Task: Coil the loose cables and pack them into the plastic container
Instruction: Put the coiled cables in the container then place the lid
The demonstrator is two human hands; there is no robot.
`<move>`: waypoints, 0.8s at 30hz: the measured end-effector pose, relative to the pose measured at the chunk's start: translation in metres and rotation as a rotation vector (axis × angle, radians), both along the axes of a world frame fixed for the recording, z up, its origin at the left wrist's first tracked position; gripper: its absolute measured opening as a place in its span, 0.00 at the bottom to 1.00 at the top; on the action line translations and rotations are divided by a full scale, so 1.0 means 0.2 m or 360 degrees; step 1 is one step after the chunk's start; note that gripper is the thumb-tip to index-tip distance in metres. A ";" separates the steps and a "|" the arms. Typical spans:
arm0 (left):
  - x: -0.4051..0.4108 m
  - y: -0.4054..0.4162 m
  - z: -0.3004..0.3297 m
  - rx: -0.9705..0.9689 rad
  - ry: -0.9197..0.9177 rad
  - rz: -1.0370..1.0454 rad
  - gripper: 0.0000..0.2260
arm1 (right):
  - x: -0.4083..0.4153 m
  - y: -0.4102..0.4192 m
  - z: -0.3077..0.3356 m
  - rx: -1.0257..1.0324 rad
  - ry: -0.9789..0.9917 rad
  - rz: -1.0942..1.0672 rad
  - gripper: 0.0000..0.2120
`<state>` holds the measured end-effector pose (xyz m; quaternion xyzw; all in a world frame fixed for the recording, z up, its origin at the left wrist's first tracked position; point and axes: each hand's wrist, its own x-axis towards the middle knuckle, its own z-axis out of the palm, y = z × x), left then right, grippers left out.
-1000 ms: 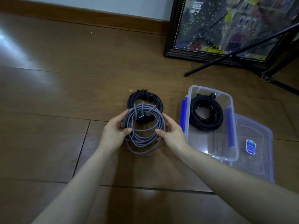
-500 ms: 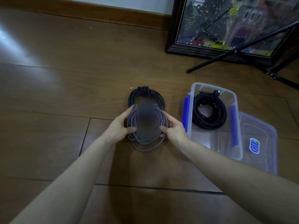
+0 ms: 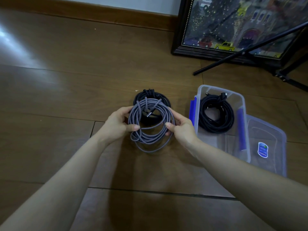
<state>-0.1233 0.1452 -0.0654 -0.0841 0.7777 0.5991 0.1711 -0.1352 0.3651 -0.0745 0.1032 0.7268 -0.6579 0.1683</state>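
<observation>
Above the wooden floor I hold a coiled grey braided cable [image 3: 150, 139]. My left hand [image 3: 119, 125] pinches its left side and my right hand [image 3: 180, 126] pinches its right side. Some lower loops sag loose below my fingers, and its metal plug lies inside the ring near the top. A coiled black cable [image 3: 150, 95] lies on the floor just behind it, partly hidden. To the right stands the clear plastic container [image 3: 245, 124] with blue clips, and a second black coil [image 3: 216, 114] lies in its far half.
The container's clear lid [image 3: 270, 147] with a blue sticker lies on the floor at its right. A framed painting [image 3: 233, 27] leans on the wall at the back right, with black tripod legs [image 3: 233, 59] in front of it.
The grey coil stayed between my hands in about the same place. It was blurred in motion half a second ago and is sharp now.
</observation>
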 end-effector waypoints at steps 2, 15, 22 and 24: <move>0.00 0.02 0.04 0.0033 0.0025 0.0015 0.30 | -0.01 0.02 0.04 0.0020 0.0028 0.0014 0.28; -0.14 0.43 0.29 0.0115 0.0272 -0.0303 0.27 | 0.05 0.46 0.38 0.0126 0.0181 -0.0260 0.26; -0.19 0.86 0.30 0.0257 0.0174 -0.0561 0.26 | 0.13 0.86 0.44 0.0160 0.0116 -0.0483 0.25; -0.19 0.97 0.29 0.0286 0.0115 -0.0606 0.26 | 0.15 0.97 0.45 0.0192 0.0097 -0.0533 0.25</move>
